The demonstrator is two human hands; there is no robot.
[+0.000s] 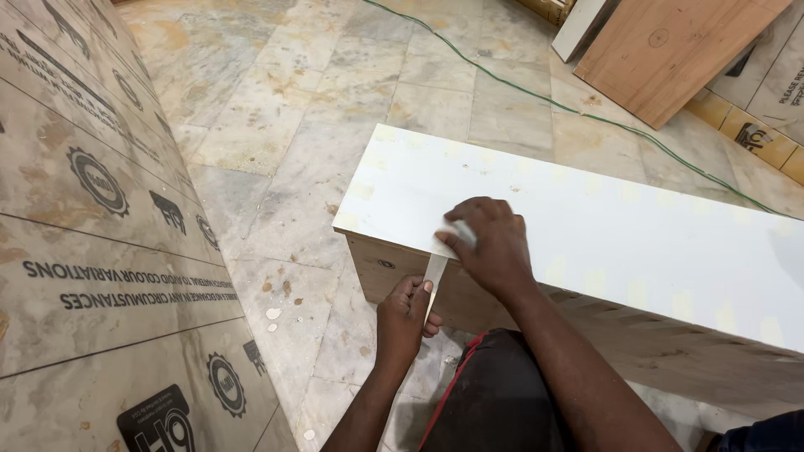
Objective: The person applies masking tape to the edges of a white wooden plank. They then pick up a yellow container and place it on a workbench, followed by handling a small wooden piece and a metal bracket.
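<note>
Left hand [406, 314] pinches the lower end of a white strip [435, 272]. Right hand [490, 243] presses the strip's top onto the white board [586, 226] at its near edge. Board's plywood side faces the knee; marble floor [293, 125] around, green cable [536, 92] behind.

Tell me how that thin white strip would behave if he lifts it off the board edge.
The strip is probably floppy: it bends over the white board edge between the right hand and left hand. It looks thin, so likely very light and easily creased.
</note>
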